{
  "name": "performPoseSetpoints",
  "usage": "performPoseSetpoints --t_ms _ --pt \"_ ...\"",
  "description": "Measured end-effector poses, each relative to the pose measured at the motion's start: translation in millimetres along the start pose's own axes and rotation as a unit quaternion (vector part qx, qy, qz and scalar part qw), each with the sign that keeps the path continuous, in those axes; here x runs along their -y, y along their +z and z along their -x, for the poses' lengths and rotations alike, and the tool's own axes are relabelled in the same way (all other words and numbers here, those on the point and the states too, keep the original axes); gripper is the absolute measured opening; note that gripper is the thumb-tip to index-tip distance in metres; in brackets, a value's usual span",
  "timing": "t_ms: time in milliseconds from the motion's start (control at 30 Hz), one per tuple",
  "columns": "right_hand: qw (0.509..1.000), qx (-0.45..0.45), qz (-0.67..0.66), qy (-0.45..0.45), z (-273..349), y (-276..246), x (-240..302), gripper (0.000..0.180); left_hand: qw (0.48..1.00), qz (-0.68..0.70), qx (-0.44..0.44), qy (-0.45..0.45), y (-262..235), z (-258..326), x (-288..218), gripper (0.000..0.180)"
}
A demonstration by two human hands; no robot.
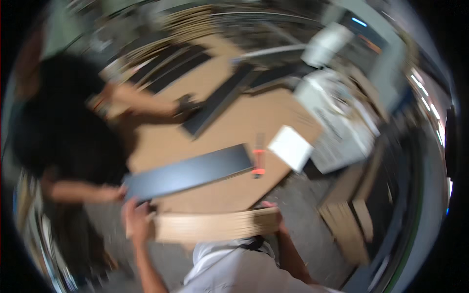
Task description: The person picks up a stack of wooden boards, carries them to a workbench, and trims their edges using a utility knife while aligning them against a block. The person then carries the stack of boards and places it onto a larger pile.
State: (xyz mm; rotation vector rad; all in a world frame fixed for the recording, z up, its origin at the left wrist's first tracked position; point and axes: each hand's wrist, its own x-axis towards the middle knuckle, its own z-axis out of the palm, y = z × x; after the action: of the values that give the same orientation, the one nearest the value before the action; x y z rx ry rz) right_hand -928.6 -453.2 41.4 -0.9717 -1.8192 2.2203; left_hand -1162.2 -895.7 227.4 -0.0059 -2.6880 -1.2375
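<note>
Pale wooden plank stack (215,225), long axis running left–right, held at both ends just in front of person's chest.
L hand (136,219) and R hand (274,215) each closed round an end; co-worker's dark flat panel (188,172) lies just beyond on brown cardboard sheet (229,127).

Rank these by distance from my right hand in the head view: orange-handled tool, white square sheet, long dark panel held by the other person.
From the right hand:
1. Orange-handled tool, just above it.
2. White square sheet, upper right.
3. Long dark panel, far up the cardboard.
</note>
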Motion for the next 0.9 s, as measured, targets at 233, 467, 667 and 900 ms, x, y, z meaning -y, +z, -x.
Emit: performPoseSetpoints --t_ms 233,467,667,900 --pt "0.998 -0.021 -0.049 0.019 -7 32 24 0.045 0.889 0.327 0.317 0.037 72 -154 50 0.041" --pt "0.996 -0.040 -0.075 0.038 33 37 68 0.049 0.744 0.454 0.479 -0.105 66 -221 45 0.041" --pt "0.998 0.011 0.009 0.058 -25 -6 -36 0.073 0.628 0.507 0.531 -0.257 16 -241 31 0.042" --pt "0.991 -0.103 -0.049 0.069 25 43 57 0.053 0.505 0.534 0.510 -0.447 -62 -212 28 0.042"
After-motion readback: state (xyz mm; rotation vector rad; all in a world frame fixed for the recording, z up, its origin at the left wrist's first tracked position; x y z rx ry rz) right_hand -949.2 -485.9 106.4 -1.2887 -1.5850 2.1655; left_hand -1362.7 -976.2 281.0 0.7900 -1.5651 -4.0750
